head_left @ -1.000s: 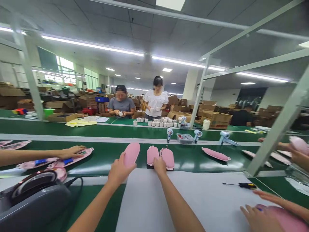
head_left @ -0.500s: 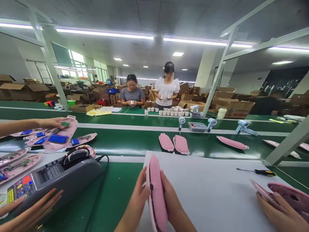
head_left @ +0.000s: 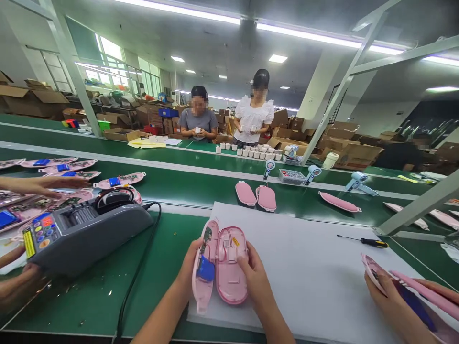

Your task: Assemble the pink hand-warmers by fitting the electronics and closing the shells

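Observation:
Spread apart like a book over the white sheet, a pink plastic casing shows its inside. Its left half (head_left: pixel 202 290) carries a blue battery (head_left: pixel 205 269) and a green circuit board (head_left: pixel 207 234). Thin wires and a small white part lie inside its right half (head_left: pixel 229 282). My left hand (head_left: pixel 191 258) grips the outer edge of the left half, fingers mostly hidden behind it. On the other side, my right hand (head_left: pixel 255 270) holds the right half, thumb resting over its inner edge.
A grey machine with coloured buttons (head_left: pixel 89 234) and a black cable stand left, beside a co-worker's hands. Another co-worker's hands (head_left: pixel 389 291) hold a pink casing at right. A screwdriver (head_left: pixel 373 242) lies on the white sheet (head_left: pixel 304 267). Pink casings (head_left: pixel 266 198) sit on the green belt.
The pink casing, nearly closed and edge-on before, is now opened with its inside facing me. At left, a co-worker's hand has let go of a raised casing half. The view has tilted.

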Demonstrator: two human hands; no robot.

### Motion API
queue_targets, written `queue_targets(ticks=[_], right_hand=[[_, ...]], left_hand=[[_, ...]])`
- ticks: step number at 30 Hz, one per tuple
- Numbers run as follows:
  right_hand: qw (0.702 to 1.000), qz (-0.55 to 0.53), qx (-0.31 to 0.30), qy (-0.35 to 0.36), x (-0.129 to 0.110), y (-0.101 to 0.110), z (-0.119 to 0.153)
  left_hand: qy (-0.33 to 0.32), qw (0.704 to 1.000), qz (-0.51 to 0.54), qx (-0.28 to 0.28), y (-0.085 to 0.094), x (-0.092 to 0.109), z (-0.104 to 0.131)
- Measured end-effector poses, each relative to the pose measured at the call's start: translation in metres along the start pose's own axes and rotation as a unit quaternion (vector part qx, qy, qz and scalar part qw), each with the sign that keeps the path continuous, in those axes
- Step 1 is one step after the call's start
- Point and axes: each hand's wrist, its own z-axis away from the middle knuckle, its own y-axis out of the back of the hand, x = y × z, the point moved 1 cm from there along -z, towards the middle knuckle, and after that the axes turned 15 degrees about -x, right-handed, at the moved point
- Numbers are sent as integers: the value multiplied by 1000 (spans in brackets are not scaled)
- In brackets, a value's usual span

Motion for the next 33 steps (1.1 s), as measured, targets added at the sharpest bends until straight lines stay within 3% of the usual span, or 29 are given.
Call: queue_targets(ticks=[3, 5, 7, 11, 14, 16, 19, 23, 29, 33], right_hand=[[987, 146, 66, 34, 18, 10, 2], [966, 234, 79, 80, 26, 12, 8], [944, 302, 68, 116, 27, 14, 15], [915, 382, -19, 127, 15, 14, 21], [900, 411, -22, 144, -1, 8, 15], [905, 390, -10, 171, -14, 3, 10], [928, 318, -65, 181, -35, -7, 4], [961, 214, -148, 98, -56, -18, -2], [982, 87, -165, 37, -63, -27, -10], [983, 74, -170, 15, -67, -26, -11]], left_hand=[[4, 1000, 2, 28, 4, 4, 3], [21, 1000, 7, 20, 4, 4, 6], [34, 999, 20, 2, 4, 4, 7], [40, 999, 30, -16, 5, 2, 7], [26, 999, 15, -36, 8, 1, 7], [1, 998, -11, -56, 10, 0, 7], [-25, 994, -53, -90, 11, -1, 9], [-58, 988, -84, -117, 10, -2, 12], [-59, 983, -124, -120, 5, -1, 13], [-60, 982, -116, -140, 2, -2, 9]])
